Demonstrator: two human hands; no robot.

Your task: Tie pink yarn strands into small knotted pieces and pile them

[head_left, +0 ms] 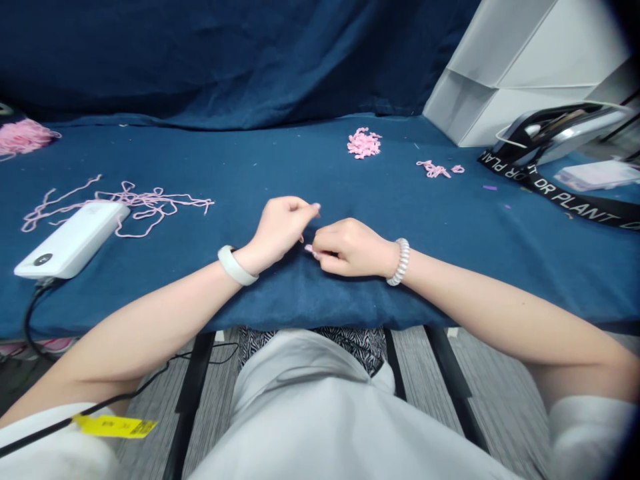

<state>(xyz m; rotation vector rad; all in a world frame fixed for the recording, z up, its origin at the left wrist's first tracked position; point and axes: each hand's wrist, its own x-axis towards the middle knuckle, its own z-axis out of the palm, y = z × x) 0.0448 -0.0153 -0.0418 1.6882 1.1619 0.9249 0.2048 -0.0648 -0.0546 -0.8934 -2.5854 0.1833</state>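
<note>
Head view: honestly can't make out what's inside either grip, since the curled fingers hide it (that pink bit at the right fingertips could be nail or yarn, no clue). Left hand [281, 230] has thumb and finger pinched closed, right hand [353, 247] is curled shut just beside it. A pink bundle [25, 138] far left of the grips gets cut off by the frame. Counter [310, 300] edge is just on the body side of both grips. Forearms angle in from the lower corners, knuckles up. Pink yarn tangle [150, 200] sits left of the left grip, partly behind the power bank [75, 241]; pink heap [364, 143] and pink snippets [434, 169] lie beyond the right grip.
</note>
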